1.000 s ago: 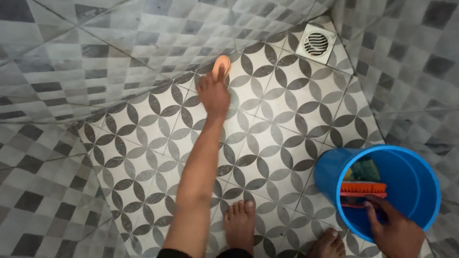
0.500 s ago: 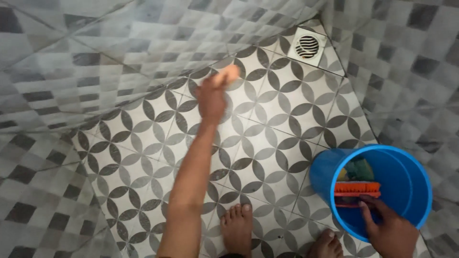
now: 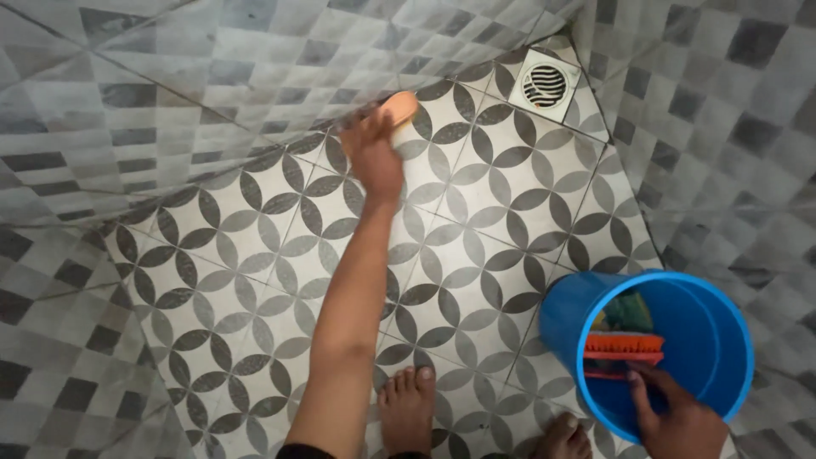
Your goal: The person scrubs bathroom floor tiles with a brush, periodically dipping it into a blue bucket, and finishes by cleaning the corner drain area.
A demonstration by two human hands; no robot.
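My left hand (image 3: 374,157) grips an orange sponge (image 3: 398,108), pressed on the patterned floor (image 3: 255,280) far left of the drain (image 3: 545,85); my right hand (image 3: 676,416) pinches the red brush (image 3: 623,344) in the blue bucket (image 3: 569,306), near right; scrubbing seems underway; next needs firm pressure.

Tiled floor (image 3: 255,280), white w/ grey petal-circle pattern, runs up to grey checked wall tiles at left, top & right. A square metal drain (image 3: 545,85) sits flush in the far corner, a blue bucket (image 3: 565,314) stands on the tiles near right, approx. against the right wall. Two bare feet (image 3: 408,408) are planted at the near edge, just left of the bucket.
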